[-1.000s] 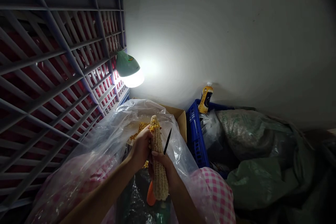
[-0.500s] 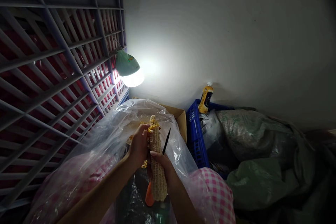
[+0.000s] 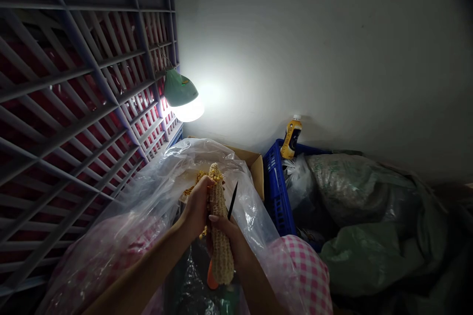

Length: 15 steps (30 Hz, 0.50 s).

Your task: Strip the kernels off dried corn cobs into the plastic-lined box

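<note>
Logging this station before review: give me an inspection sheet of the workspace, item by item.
Surface: no bench seen; work is held over an open clear plastic bag.
Job's things: corn cob, mostly bare, yellow kernels at its tip; knife, blade up, orange handle.
Clutter: cardboard box, blue crate, bottle, green sacks, pink checked cloth.
Hands: left hand grips the cob's upper part; right hand grips knife and cob.
Cables: nothing seen.
Surroundings: slatted rack on the left, lit lamp, pale wall.

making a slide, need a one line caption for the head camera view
Left hand and right hand grip a nearly bare corn cob over a plastic bag, knife in the right.
</note>
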Tool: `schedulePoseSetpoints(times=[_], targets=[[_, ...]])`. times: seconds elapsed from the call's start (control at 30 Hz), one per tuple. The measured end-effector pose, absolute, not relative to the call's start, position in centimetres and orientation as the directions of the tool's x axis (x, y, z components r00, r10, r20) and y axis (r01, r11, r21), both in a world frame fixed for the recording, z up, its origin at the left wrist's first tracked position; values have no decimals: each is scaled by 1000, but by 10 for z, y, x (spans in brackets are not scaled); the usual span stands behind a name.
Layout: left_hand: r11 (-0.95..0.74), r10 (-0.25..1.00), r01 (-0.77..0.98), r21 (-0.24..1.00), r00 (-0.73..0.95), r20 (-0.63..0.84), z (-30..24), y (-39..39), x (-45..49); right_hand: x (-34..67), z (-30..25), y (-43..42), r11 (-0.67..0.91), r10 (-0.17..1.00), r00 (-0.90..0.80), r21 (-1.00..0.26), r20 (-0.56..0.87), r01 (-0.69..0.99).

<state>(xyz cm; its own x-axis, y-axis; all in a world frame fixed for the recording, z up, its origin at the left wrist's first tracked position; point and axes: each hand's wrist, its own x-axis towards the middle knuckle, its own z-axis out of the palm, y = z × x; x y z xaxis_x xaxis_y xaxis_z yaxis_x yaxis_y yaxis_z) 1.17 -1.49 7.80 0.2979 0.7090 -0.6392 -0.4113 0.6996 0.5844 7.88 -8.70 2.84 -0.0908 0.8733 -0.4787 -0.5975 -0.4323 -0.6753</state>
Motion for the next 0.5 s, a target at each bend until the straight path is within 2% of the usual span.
schedulePoseSetpoints(times=[0.2,0.33,0.5], targets=[[721,688,-404,563,316,-653,79,-14,10,78,34,-88,-416,878,-61,-693,-475,-589],[677,733,-433,595,321,-599,75,-14,10,78,37,-89,-431,866,-36,-708,-499,-560],[713,699,-359,602,297,-651,75,-14,12,78,31,-88,-396,893,-5,-779,-450,-486]])
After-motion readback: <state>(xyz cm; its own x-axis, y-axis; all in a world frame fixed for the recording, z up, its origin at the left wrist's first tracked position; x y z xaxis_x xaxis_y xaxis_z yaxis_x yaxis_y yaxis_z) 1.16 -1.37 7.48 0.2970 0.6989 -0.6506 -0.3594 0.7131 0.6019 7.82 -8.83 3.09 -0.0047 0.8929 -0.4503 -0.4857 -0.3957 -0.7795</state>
